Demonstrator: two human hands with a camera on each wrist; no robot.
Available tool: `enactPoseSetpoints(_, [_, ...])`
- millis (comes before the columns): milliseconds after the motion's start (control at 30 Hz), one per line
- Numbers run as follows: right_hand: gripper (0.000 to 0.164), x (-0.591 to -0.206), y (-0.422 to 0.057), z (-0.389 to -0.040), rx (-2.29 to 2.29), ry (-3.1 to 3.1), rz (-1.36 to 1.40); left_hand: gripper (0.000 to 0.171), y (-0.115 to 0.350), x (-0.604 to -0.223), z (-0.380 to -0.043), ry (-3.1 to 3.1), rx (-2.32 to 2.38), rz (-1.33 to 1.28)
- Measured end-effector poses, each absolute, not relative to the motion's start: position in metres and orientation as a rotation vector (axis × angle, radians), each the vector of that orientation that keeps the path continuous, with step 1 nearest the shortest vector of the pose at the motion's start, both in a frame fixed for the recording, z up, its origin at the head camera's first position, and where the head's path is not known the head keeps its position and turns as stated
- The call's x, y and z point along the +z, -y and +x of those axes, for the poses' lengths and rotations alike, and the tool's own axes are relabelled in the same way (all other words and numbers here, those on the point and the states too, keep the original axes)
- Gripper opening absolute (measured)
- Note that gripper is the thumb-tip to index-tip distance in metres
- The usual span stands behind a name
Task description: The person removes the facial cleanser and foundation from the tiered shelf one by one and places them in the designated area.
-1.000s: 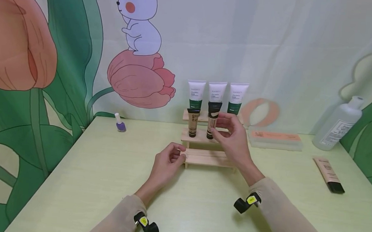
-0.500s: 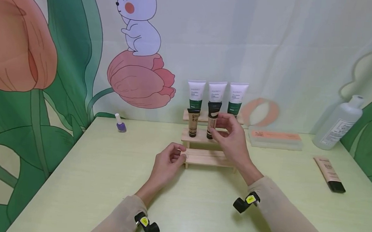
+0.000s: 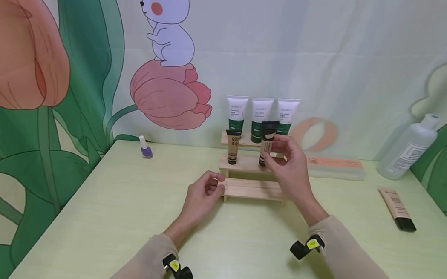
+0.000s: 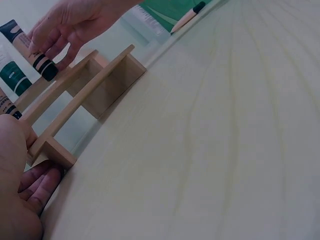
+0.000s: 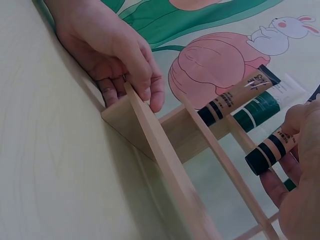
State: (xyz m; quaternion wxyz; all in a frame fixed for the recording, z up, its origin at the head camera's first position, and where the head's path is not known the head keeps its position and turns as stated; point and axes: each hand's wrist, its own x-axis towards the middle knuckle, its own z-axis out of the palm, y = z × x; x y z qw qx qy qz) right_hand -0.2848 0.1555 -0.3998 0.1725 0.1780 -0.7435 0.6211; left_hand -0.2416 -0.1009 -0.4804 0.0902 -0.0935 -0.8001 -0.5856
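My right hand (image 3: 292, 171) pinches a small beige cosmetic tube (image 3: 266, 147) with a black cap, held upright at the middle step of a three-step wooden display stand (image 3: 253, 190). In the right wrist view the tube's cap (image 5: 257, 161) is close by the middle step. To its left, a similar beige tube (image 3: 232, 147) stands on the same step. Three white-and-green tubes (image 3: 237, 108) stand in a row on the top step, the right one partly hidden. My left hand (image 3: 204, 194) grips the left end of the lowest step between thumb and fingers.
At the left back stands a purple nail polish bottle (image 3: 146, 151). Right of the stand lies a clear box (image 3: 338, 174) with an orange label. A large white bottle (image 3: 409, 146) stands at the back right, a flat beige BB tube (image 3: 394, 205) lying in front of it.
My right hand has shifted to the right with the beige tube, widening its gap from the other beige tube. The left hand has stayed on the stand.
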Motion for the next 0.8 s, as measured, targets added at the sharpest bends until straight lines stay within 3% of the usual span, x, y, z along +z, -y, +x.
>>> enactPoseSetpoints(800, [0.044, -0.389, -0.212, -0.270, 1.641, 2.045, 0.426, 0.017, 0.101, -0.482, -0.242, 2.388, -1.723, -0.273])
